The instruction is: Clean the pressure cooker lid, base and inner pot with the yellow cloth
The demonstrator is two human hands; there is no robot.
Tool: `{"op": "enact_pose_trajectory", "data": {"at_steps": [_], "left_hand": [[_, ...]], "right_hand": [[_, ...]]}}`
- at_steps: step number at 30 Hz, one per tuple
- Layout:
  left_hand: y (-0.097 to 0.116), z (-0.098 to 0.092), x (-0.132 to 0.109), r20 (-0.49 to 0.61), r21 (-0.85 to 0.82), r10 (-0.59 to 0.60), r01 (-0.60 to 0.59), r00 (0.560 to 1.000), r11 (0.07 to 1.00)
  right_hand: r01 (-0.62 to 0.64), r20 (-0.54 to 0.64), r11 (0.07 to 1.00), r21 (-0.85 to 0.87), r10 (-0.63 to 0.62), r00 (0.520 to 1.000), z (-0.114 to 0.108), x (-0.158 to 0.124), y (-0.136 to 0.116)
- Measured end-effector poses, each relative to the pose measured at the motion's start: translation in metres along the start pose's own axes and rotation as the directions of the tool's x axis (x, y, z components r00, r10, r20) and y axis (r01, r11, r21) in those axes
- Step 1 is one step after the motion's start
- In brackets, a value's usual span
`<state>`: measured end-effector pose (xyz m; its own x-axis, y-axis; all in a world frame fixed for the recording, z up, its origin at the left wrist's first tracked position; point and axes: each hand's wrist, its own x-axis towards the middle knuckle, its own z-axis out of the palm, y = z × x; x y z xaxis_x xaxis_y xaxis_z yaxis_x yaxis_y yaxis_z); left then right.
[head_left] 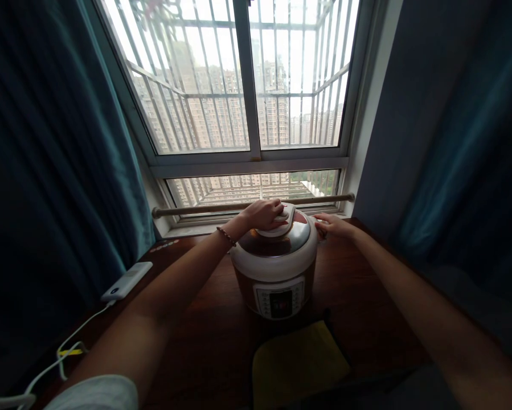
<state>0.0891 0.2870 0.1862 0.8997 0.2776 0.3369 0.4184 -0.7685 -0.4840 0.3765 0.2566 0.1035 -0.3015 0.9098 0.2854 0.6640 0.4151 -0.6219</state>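
A white and brown electric pressure cooker (275,267) stands upright on the wooden table, its lid on and its control panel (280,297) facing me. My left hand (265,215) is closed around the white lid handle (286,219) on top; a beaded bracelet circles that wrist. At the cooker's right side my right hand (333,225) has its fingers curled in at the side handle, which is mostly hidden by them. A folded yellow cloth (298,361) with a dark edge lies in front of the cooker.
On the left of the table (379,296) is a white power strip (127,281) with a white cable (82,327). Behind the cooker run a horizontal rail (204,209) and a barred window (196,102). Blue curtains (80,142) hang at both sides.
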Motion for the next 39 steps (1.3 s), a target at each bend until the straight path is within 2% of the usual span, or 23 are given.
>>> {"op": "enact_pose_trajectory", "data": {"at_steps": [8, 13, 16, 20, 24, 27, 31, 39], "left_hand": [[-0.002, 0.005, 0.002, 0.009, -0.042, -0.005, 0.006, 1.0, 0.999], [-0.003, 0.011, 0.002, 0.025, -0.059, -0.019, 0.02, 1.0, 0.998], [-0.002, 0.012, 0.0, 0.017, -0.058, -0.038, 0.039, 0.999, 0.998], [0.002, 0.012, -0.002, 0.006, -0.055, -0.074, 0.074, 0.997, 0.996], [0.005, 0.012, -0.002, 0.001, -0.053, -0.1, 0.1, 0.995, 0.994], [0.006, 0.012, -0.002, 0.0, -0.052, -0.115, 0.115, 0.993, 0.992], [0.007, 0.012, -0.002, -0.004, -0.052, -0.134, 0.134, 0.991, 0.99], [0.007, 0.014, -0.004, -0.027, -0.049, -0.13, 0.128, 0.991, 0.991]], "right_hand": [[-0.033, -0.076, 0.996, 0.088, 0.04, 0.996, 0.003, 0.0, -0.002], [-0.083, -0.066, 0.977, 0.195, 0.097, 0.993, 0.006, 0.006, -0.001], [-0.118, -0.1, 0.951, 0.284, 0.152, 0.983, 0.008, 0.007, 0.006], [-0.135, -0.225, 0.897, 0.42, 0.248, 0.942, 0.017, 0.0, 0.022], [-0.096, -0.318, 0.821, 0.563, 0.323, 0.892, 0.038, -0.013, 0.03], [-0.053, -0.344, 0.758, 0.65, 0.356, 0.869, 0.052, -0.018, 0.026], [-0.026, -0.358, 0.7, 0.714, 0.397, 0.845, 0.058, -0.018, 0.021], [0.019, -0.402, 0.671, 0.741, 0.421, 0.813, 0.063, -0.017, 0.021]]}}
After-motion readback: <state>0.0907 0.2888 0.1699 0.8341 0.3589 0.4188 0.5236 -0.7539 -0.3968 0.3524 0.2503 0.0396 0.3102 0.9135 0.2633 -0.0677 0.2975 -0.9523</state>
